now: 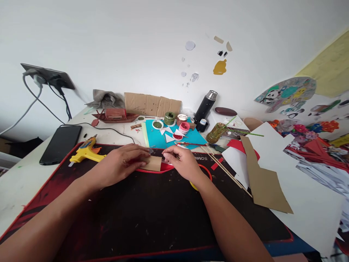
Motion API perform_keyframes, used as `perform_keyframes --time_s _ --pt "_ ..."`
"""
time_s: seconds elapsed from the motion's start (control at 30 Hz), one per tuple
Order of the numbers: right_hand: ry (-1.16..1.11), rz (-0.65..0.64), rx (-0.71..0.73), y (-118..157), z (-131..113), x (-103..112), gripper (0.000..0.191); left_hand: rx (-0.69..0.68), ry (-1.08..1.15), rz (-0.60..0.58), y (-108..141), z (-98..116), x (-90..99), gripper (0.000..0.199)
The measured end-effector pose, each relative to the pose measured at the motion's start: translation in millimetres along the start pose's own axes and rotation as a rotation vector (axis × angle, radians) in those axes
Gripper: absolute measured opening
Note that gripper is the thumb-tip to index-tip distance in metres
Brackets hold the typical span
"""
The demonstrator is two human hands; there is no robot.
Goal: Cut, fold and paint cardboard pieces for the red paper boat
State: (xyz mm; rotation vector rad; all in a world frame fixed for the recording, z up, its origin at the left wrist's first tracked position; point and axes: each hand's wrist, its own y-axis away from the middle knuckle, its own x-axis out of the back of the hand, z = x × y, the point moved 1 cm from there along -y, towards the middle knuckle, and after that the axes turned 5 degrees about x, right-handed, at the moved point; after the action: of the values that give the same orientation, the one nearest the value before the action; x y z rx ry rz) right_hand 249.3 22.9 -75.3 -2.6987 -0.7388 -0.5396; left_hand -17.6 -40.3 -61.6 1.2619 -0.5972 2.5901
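Observation:
My left hand (120, 163) is closed on a small brown cardboard piece (154, 163), which lies over a red, boat-shaped item (167, 167) on the black mat (152, 218). Just to the right, my right hand (184, 162) has its fingers pinched together above the red item's end. What its fingertips hold, if anything, is too small to make out. Scissors with a red and yellow handle (208, 170) lie partly beneath my right wrist. A yellow glue gun (86, 151) rests beyond my left forearm.
A phone (60, 145) and a model boat (116, 115) are at the left. Paint jars (169, 118) stand on blue paper (152, 136), near a black flask (205, 105) and a jar of brushes (215, 134). Wooden sticks (229, 173) and cut cardboard (265, 185) lie at the right.

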Motion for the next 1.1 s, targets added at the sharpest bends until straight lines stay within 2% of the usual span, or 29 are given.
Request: perform_keyframes --time_s 0.1,0.23,0.37,0.53,0.67,0.8,0.93,1.0,1.1 --pt "0.054 -0.018 0.005 0 1 2 0.013 0.057 -0.047 0.048 3 -5 10.4 0.040" --pt "0.200 -0.089 0.081 1 1 1 0.027 0.112 -0.126 0.022 9 -25 19.2 0.044" --pt "0.293 -0.132 0.144 3 -3 -3 0.029 0.112 -0.185 -0.018 12 -38 14.4 0.048" --pt "0.436 -0.143 0.183 4 -9 -8 0.026 0.081 -0.227 -0.011 8 -38 2.3 0.046" --pt "0.440 -0.115 0.183 3 -5 -11 0.026 0.099 -0.234 0.011 5 -40 1.9 0.052" --pt "0.405 -0.063 0.179 1 2 -11 0.028 0.099 -0.183 -0.020 7 -39 8.3 0.061" --pt "0.311 -0.012 0.177 0 5 -10 0.030 0.120 -0.087 -0.043 9 -33 15.5 0.057" --pt "0.258 0.032 0.156 -1 7 -8 0.030 0.162 -0.039 -0.062 9 -29 18.1 0.061" --pt "0.203 0.077 0.139 -3 10 -6 0.030 0.312 0.029 -0.116 8 -25 20.9 0.070"
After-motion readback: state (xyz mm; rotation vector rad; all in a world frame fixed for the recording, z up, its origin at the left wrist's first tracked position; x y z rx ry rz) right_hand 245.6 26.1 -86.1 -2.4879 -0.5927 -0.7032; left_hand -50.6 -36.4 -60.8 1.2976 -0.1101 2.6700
